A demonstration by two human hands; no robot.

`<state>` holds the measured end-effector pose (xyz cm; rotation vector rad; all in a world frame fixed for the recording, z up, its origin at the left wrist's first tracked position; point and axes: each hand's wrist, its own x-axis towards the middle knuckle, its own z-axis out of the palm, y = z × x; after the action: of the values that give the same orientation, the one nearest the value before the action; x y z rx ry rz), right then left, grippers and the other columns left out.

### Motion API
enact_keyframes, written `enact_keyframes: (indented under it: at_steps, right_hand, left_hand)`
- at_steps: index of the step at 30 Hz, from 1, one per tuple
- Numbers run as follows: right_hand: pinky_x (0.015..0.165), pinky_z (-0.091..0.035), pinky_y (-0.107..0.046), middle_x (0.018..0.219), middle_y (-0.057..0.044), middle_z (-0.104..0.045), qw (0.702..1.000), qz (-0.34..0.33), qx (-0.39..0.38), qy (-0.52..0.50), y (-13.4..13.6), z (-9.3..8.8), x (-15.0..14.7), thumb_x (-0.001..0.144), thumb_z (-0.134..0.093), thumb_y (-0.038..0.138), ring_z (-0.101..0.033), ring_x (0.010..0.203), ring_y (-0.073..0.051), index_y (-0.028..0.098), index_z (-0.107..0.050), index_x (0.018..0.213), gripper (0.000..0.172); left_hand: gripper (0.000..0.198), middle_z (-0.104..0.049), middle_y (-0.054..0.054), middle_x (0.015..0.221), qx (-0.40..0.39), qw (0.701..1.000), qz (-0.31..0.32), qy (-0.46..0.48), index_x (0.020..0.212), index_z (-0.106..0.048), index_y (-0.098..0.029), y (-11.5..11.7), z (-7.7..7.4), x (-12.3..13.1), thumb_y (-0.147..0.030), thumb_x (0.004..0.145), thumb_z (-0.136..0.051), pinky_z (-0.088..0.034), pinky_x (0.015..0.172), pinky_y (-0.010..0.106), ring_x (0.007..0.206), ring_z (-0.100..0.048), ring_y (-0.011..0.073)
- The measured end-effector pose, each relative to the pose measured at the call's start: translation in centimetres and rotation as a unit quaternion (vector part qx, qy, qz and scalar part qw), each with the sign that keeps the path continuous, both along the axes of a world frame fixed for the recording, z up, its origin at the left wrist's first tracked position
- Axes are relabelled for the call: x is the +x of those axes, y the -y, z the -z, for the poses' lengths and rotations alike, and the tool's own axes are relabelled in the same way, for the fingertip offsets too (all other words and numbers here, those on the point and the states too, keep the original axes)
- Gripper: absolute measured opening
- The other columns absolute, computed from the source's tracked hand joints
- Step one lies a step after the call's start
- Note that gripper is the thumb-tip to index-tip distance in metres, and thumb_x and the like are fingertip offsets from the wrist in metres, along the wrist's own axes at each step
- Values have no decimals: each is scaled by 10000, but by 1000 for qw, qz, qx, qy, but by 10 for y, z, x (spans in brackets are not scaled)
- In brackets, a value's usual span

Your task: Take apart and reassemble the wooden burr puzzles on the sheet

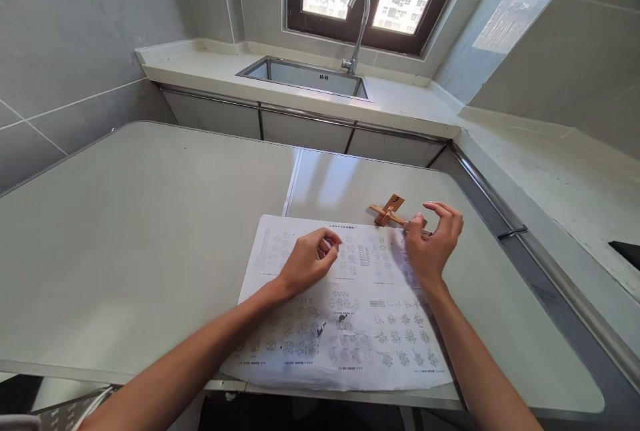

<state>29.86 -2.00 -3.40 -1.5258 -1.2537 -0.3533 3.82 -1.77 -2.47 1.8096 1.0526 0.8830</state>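
Observation:
A white printed sheet (345, 311) with rows of small diagrams lies on the grey table (150, 231). Just beyond its far edge sits a small wooden puzzle of crossed sticks (390, 211). My right hand (433, 244) hovers right beside the puzzle, fingers curled with the tips apart, and I see nothing held in them. Over the sheet's upper middle, my left hand (310, 261) is loosely curled, thumb and fingertips pinched together, with nothing visible in them.
A counter with a steel sink (305, 76) and tap (360, 24) runs along the back under a window. A second counter (550, 171) lines the right side, close to the table's edge. Grey tiled walls stand left and right.

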Motion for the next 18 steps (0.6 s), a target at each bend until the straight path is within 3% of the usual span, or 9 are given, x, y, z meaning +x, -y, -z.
enact_keyframes:
  at_steps: [4, 10, 18]
  right_hand:
    - [1039, -452, -536, 1244, -132, -636, 1000, 15, -10, -11, -3, 4, 6, 933, -533, 256, -574, 1239, -316, 212, -628, 1147, 238]
    - [1023, -499, -483, 1242, -140, -665, 997, 22, -34, -66, -13, 21, 21, 889, -552, 240, -600, 1253, -301, 191, -649, 1138, 272]
    - [873, -542, -395, 1049, -92, -768, 970, 16, -97, -224, -19, 34, 30, 856, -606, 324, -707, 924, -244, 184, -707, 1040, 253]
  left_hand:
    - [136, -697, 7, 759, 3, 1000, -1, 0, 956, -687, -191, 1, -1, 0, -254, 930, -569, -507, 667, 267, 687, -634, 148]
    - [125, -706, 6, 770, 6, 1000, 1, 4, 950, -684, -195, 0, 0, 0, -260, 928, -579, -509, 668, 265, 690, -639, 149]
    - [139, -706, 8, 765, 10, 1000, 3, 6, 947, -694, -197, 0, 3, 0, -272, 927, -578, -511, 664, 270, 674, -633, 149]
